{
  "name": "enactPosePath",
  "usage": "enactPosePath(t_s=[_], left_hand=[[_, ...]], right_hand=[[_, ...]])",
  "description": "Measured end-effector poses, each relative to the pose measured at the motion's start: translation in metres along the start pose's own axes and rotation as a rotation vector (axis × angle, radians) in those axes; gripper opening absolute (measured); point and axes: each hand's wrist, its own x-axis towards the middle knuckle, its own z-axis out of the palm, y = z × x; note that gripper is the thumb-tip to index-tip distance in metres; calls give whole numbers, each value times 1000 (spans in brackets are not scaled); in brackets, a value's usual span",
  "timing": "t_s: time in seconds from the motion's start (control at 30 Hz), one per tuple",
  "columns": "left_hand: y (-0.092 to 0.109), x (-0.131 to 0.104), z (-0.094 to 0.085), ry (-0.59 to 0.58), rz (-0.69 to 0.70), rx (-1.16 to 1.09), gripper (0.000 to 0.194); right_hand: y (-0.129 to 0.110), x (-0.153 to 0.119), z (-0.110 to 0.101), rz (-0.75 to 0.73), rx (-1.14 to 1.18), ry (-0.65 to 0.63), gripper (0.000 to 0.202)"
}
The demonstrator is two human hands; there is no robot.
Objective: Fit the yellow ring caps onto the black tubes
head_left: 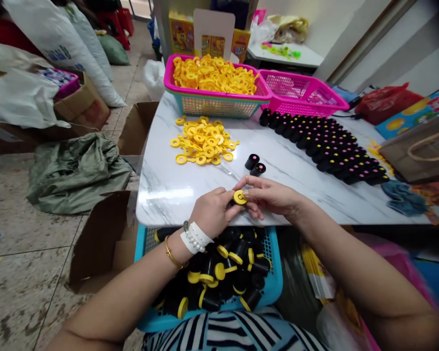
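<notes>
Just over the table's front edge, my left hand [214,210] pinches a small black cylinder, mostly hidden by the fingers. A yellow ring [240,197] sits on its upward-facing end. My right hand [269,195] is closed in on the same piece from the right, thumb and fingertips at the ring. Beyond my hands stand two black cylinders [255,165] with pink dots on top. A loose pile of flat yellow rings with tabs [205,141] lies behind them on the white marbled table [164,183].
Below my hands, a blue basket [276,273] holds many black cylinders with yellow ends. Rows of black cylinders [325,141] stand at right. A pink basket [215,92] full of yellow rings is at the back, beside another pink basket [310,105]. Cardboard boxes [95,243] sit left.
</notes>
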Motion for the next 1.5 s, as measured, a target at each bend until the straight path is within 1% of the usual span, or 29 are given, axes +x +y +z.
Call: enactPosePath(t_s=[0.17, 0.3, 0.37, 0.5, 0.57, 0.6, 0.63, 0.67, 0.7, 0.77, 0.8, 0.83, 0.87, 0.93, 1.0, 1.07, 1.13, 1.17, 1.23, 1.27, 1.3, 1.37, 1.4, 1.43, 1.5], left_hand=[[1, 5, 1, 2, -25, -12, 21], [4, 6, -3, -43, -53, 27, 22], [8, -3, -6, -80, -61, 54, 25], [19, -33, -16, -180, -64, 35, 30], [22, -43, -24, -239, -47, -4, 43], [22, -44, -29, -252, -36, -16, 51], [19, -41, -34, -241, -26, -14, 55], [15, -34, -40, -200, -18, 7, 56], [9, -23, -44, -132, -13, 50, 54], [-7, 5, -51, 20, -17, 194, 44], [-16, 21, -52, 66, -27, 283, 41], [-24, 36, -52, 66, -43, 370, 37], [-31, 48, -50, 39, -58, 444, 34], [-41, 63, -42, -29, -65, 541, 27], [-44, 65, -34, -53, -60, 591, 26], [-40, 59, -29, -31, -51, 600, 28], [-31, 51, -28, 5, -17, 512, 26], [-24, 47, -29, 22, 1, 416, 24], [-7, 42, -29, 16, -2, 118, 20], [2, 41, -28, -25, -36, -64, 19], [12, 39, -26, -88, -86, -245, 20], [29, 37, -20, -212, -201, -535, 23], [34, 36, -16, -249, -244, -624, 23], [38, 35, -12, -264, -268, -673, 23], [37, 37, -6, -226, -268, -669, 23]], right_hand=[[1, 6, 5, -31, -84, 128, 27], [4, -4, 17, -56, -140, 169, 30], [12, -14, 27, -70, -155, 165, 32], [36, -35, 49, -84, -106, 149, 33], [45, -41, 57, -66, -88, 128, 34], [48, -44, 59, -58, -96, 130, 35], [49, -45, 59, -58, -114, 144, 35], [48, -45, 59, -66, -138, 166, 33], [47, -45, 57, -84, -164, 196, 31], [42, -43, 50, -137, -220, 271, 27], [40, -42, 46, -172, -255, 324, 26], [38, -42, 43, -211, -294, 387, 25], [37, -42, 39, -249, -335, 452, 25], [38, -43, 33, -302, -388, 553, 24], [41, -47, 30, -304, -377, 581, 24], [45, -51, 27, -286, -322, 588, 25], [49, -54, 25, -300, -260, 635, 25], [50, -54, 24, -320, -229, 670, 25], [49, -52, 21, -379, -133, 720, 24], [48, -50, 19, -417, -68, 712, 26], [47, -47, 18, -456, 0, 677, 31], [44, -40, 16, -522, 109, 567, 40], [43, -37, 16, -543, 126, 524, 39], [43, -35, 15, -554, 121, 513, 34], [43, -32, 13, -558, 83, 586, 23]])
